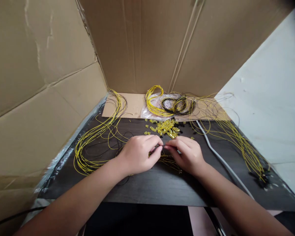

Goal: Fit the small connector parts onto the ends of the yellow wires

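Observation:
Over the middle of the dark table, my left hand (142, 152) pinches a thin black wire (163, 145) between thumb and forefinger. My right hand (185, 152) pinches the same dark strand from the other side, its fingertips close to the left ones. Whether a small part sits on the strand is hidden by the fingers. Just beyond the hands lies a pile of small clear-yellow plastic pieces (167, 127). A looped bundle of yellow and black wires (82, 150) spreads to the left, and more wire ends (170, 161) show beneath my hands.
Coiled yellow wires (151, 106) and a black coil (179, 104) lie on a plastic bag at the back. Yellow wires with black ends (260, 177) hang toward the right edge. A grey cable (218, 152) crosses the table (147, 191). Cardboard walls (149, 46) stand behind and left.

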Demonstrator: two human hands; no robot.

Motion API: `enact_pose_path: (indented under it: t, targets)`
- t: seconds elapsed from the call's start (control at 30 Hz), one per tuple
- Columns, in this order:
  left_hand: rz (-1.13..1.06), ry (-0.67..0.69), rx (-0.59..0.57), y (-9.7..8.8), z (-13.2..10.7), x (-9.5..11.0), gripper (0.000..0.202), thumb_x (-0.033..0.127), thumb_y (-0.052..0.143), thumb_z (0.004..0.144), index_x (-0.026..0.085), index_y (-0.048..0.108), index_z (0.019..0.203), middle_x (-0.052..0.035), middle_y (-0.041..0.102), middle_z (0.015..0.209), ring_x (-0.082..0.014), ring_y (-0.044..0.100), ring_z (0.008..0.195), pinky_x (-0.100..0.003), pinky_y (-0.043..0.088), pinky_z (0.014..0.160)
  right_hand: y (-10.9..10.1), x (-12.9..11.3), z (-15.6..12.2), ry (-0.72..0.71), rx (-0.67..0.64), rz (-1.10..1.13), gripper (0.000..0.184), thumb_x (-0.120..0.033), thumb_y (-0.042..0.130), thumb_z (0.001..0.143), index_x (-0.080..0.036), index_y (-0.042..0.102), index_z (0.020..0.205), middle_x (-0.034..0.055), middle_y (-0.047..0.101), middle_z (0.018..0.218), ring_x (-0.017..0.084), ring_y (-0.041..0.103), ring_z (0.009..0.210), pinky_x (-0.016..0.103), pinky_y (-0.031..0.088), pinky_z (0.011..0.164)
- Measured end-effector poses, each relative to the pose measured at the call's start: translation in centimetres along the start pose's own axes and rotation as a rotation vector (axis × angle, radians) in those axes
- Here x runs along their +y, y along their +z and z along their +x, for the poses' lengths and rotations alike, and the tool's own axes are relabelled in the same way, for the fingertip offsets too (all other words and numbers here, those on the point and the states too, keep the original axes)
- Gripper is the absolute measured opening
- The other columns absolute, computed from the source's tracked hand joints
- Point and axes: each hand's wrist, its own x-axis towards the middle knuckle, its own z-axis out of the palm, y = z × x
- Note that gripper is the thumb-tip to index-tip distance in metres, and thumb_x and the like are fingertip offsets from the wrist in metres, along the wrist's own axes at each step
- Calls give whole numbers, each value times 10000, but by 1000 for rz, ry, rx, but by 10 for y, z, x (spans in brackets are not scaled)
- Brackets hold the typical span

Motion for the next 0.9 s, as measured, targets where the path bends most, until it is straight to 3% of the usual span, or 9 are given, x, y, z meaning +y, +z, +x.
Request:
enact_pose_path:
  t: [0.2, 0.5, 0.9]
  targets:
    - [-88, -45, 46, 3, 1, 2, 145, 217, 535, 943, 183, 675, 953, 42, 565, 657, -73, 476, 561, -218, 378, 580, -2, -1, -1, 14, 26, 36, 121, -120, 656, 884, -177, 599, 973, 18, 654, 773, 114, 560, 660, 243, 449, 632]
    - [-144, -82, 257, 1, 2, 3, 78, 170, 637, 858, 177, 712, 874, 69, 534, 565, -35, 361, 458, -161, 361, 502, -7, -1, 0, 118, 172, -7, 100, -124, 623, 895, -203, 584, 941, -14, 620, 718, 101, 579, 632, 230, 443, 604]
    - [-294, -129, 139, 2, 1, 6, 100, 206, 629, 869, 174, 723, 877, 102, 306, 484, -41, 268, 428, -202, 246, 452, -5, -5, -3, 2, 100, 50, 436, -65, 684, 832, -171, 571, 1240, 28, 663, 816, 114, 573, 673, 248, 466, 619]
